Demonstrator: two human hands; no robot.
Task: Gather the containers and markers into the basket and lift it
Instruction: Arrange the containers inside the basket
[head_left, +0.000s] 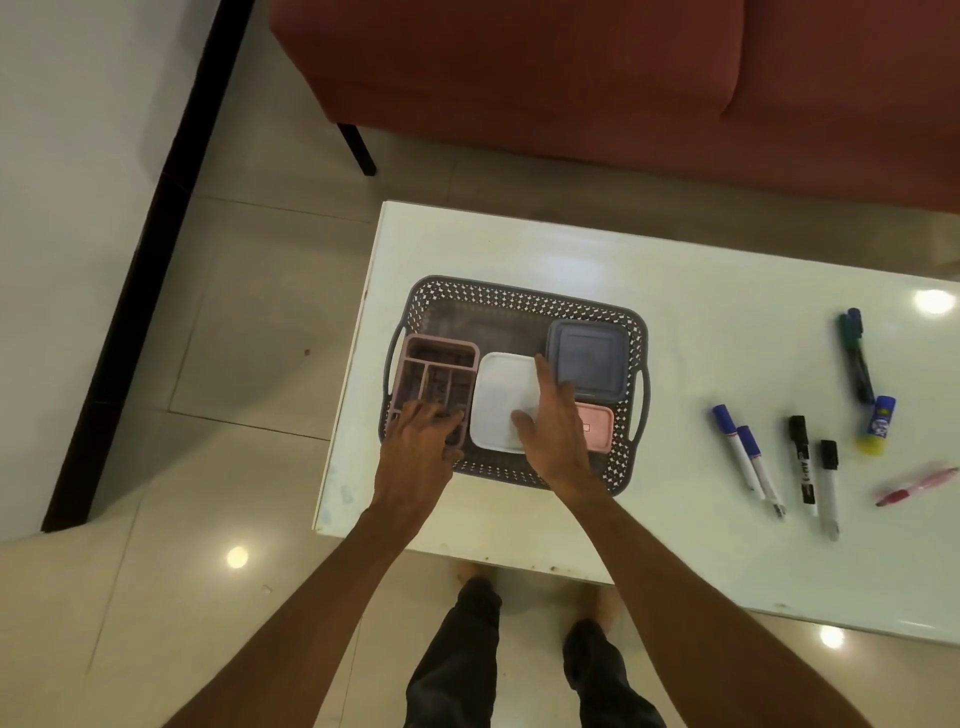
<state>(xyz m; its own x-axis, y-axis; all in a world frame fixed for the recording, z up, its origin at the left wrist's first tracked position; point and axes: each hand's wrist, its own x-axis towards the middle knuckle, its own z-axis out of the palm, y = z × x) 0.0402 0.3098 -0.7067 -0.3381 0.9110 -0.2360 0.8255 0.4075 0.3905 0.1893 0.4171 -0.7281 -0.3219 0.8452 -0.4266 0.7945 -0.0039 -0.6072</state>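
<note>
Containers done: pink divider tray (435, 382), white box (503, 400), grey box (589, 359), small pink box (596, 427) all in basket (519, 296) at table's 9 o'clock. Left hand (422, 441) curls on the tray; right hand (553, 431) splayed flat on white box, gripping nothing. Markers (800, 462) + glue stick (878, 423) loose at 3 o'clock, well apart from basket. Left: markers in, then lift.

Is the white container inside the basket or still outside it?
Inside. The white container lies within the basket rim, between the pink organizer and the grey container, with the right hand over it.
</note>
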